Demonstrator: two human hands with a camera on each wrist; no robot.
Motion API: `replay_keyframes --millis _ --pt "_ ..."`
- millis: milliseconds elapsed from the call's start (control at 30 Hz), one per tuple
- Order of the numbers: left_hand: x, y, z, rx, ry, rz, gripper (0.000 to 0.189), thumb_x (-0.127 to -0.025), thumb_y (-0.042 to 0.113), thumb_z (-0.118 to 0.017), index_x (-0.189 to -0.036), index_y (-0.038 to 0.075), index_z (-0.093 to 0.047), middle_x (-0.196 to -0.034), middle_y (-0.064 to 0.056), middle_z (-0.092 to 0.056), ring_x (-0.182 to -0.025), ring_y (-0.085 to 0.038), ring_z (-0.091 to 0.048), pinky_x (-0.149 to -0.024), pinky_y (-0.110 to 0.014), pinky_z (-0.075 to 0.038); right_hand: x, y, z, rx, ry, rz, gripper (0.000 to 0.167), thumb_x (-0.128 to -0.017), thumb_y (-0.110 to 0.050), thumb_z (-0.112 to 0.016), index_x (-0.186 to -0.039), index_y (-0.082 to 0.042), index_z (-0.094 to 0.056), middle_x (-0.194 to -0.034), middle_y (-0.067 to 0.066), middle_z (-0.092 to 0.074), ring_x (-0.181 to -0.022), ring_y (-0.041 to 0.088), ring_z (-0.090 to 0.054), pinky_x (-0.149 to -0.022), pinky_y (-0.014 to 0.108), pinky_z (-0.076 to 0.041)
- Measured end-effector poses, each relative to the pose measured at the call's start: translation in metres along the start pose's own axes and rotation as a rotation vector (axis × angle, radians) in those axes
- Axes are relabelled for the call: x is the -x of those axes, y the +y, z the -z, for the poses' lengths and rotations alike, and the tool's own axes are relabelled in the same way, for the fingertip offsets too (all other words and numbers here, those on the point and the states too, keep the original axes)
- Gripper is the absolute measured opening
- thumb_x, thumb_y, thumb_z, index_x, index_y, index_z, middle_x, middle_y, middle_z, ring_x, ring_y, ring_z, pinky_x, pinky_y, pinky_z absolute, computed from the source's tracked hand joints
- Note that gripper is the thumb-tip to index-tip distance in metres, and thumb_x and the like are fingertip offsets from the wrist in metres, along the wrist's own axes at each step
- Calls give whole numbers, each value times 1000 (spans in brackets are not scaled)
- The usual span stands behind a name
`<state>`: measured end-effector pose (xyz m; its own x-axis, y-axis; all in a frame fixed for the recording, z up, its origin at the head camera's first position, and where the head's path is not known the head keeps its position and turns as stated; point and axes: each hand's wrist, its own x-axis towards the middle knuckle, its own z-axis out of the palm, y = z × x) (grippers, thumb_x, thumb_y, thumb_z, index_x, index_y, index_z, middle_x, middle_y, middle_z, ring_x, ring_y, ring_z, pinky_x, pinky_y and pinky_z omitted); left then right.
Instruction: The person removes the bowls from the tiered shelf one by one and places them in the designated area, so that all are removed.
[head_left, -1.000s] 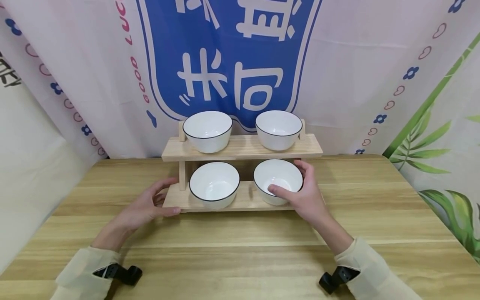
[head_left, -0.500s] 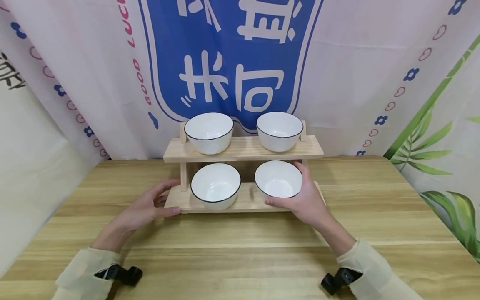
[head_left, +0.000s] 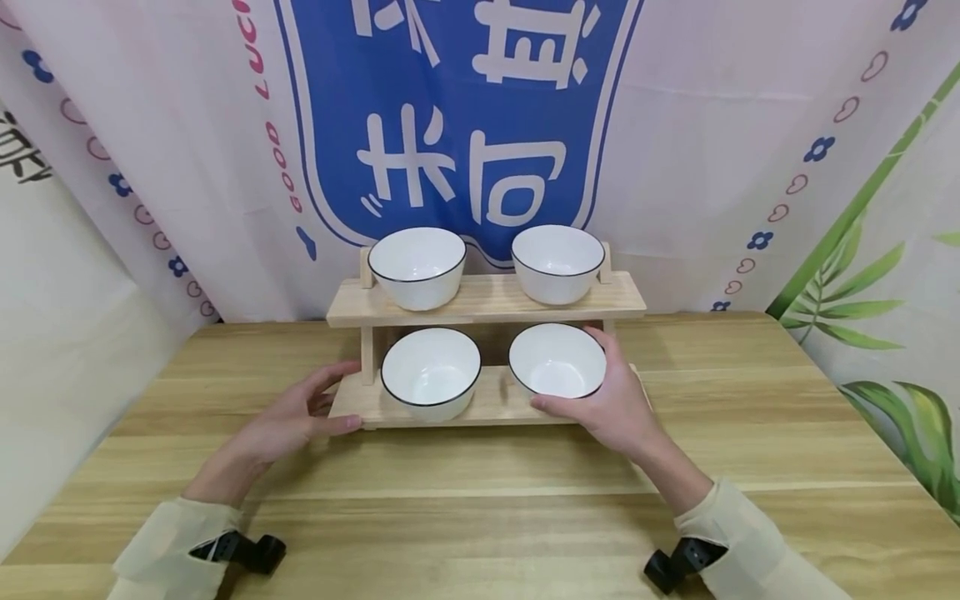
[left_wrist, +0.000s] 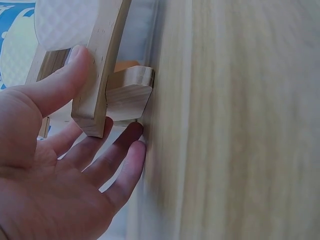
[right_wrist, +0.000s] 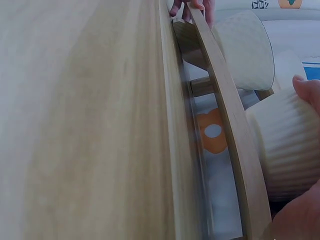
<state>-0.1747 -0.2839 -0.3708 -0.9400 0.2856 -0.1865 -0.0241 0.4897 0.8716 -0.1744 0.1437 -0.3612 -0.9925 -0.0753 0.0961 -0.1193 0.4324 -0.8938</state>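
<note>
A two-tier wooden display rack [head_left: 487,302] carries white bowls with dark rims. My right hand [head_left: 618,410] holds the lower right bowl [head_left: 555,362], thumb at its front rim and fingers round its right side. The right wrist view shows this bowl's ribbed outside [right_wrist: 285,145]. At the rack's left end my left hand [head_left: 285,421] grips the lower board, thumb [left_wrist: 75,67] on the board's edge and the other fingers below and behind it. Left of the held bowl stands the lower left bowl [head_left: 431,375].
On the upper tier sit an upper left bowl [head_left: 417,271] and an upper right bowl [head_left: 558,265]. The rack stands toward the back of the wood-grain table [head_left: 465,508], close before a printed cloth [head_left: 690,167].
The right thumb has moved from inside the lower right bowl down to its front rim. The left hand keeps its place on the rack.
</note>
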Motion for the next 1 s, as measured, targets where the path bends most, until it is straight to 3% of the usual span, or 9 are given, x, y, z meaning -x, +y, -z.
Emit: replay_keyframes --millis 367,767,1000 --pt "-1 2 -3 -9 20 3 93 -97 21 -81 -171 13 -25 -175 -27 -24 -154 -54 -39 -123 -71 -32 5 -1 6 -20 -13 41 120 -72 -35 -102 -164 -11 -28 -155 14 -51 -135 33 -59 -112 51 -50" --pt "-1 2 -2 57 0 -23 92 -96 18 -81 -169 8 -26 -179 -23 -16 -163 -51 -21 -128 -68 -20 11 -12 13 -60 -28 105 113 -73 -27 -102 -162 -12 -34 -154 10 -53 -134 30 -60 -110 49 -51" --pt "0 3 -1 18 2 -22 92 -97 20 -81 -169 9 -26 -178 -24 -19 -161 -53 -24 -126 -72 -21 12 -16 15 -67 -48 158 111 -72 -22 -102 -161 -14 -36 -154 9 -52 -134 30 -59 -107 43 -54"
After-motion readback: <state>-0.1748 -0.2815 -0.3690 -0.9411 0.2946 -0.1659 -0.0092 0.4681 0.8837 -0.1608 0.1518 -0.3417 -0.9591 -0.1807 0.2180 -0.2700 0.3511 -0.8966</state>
